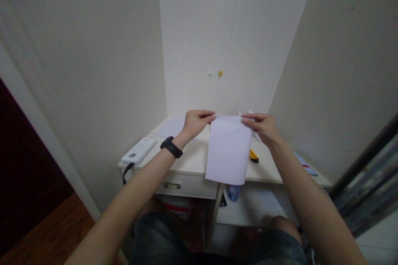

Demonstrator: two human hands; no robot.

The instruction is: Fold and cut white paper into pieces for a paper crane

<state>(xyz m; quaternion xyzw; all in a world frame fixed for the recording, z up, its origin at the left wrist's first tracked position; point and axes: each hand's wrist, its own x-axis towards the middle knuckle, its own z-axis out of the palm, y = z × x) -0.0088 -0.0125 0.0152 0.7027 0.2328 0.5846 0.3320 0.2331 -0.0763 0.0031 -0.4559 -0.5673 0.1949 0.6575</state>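
A white sheet of paper hangs from both my hands, above the front part of the white desk. My left hand pinches its upper left corner between thumb and fingers. At the upper right corner, my right hand grips the sheet the same way. The paper's lower edge drops past the desk's front edge and curls slightly at the right. Behind the right hand lie some white pieces, partly hidden. A yellow and black tool, perhaps a cutter, rests on the desk just right of the sheet.
Another paper lies at the desk's back left. A white device with a black cable sits at the left edge. Below are a drawer handle and a shelf with a plastic bottle. Walls close in on three sides.
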